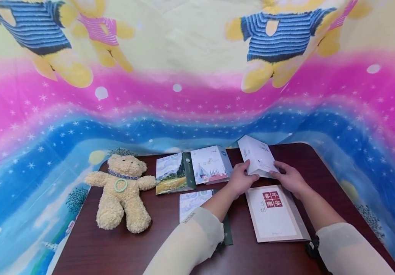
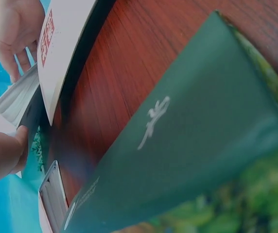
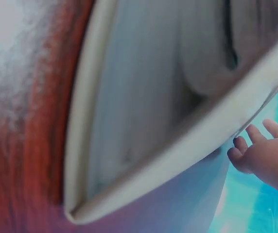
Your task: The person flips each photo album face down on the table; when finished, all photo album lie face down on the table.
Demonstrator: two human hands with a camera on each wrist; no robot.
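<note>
Both hands hold a white notebook (image 1: 257, 154) at the back right of the table, raised and tilted. My left hand (image 1: 240, 179) grips its lower left edge, and my right hand (image 1: 289, 178) pinches its right edge. In the left wrist view, page edges of that notebook (image 2: 20, 99) show between the left hand (image 2: 3, 154) and the right hand (image 2: 16, 36). Just below the hands lies a notebook with red square characters (image 1: 274, 217). Its pale cover edge (image 3: 144, 182) fills much of the right wrist view.
To the left stand a landscape-cover notebook (image 1: 173, 173) and a tent-picture notebook (image 1: 209, 166). Another notebook (image 1: 194, 200) lies partly under the left forearm. A teddy bear (image 1: 123, 194) lies on the dark table (image 1: 115, 252). A printed cloth (image 1: 183, 95) hangs behind.
</note>
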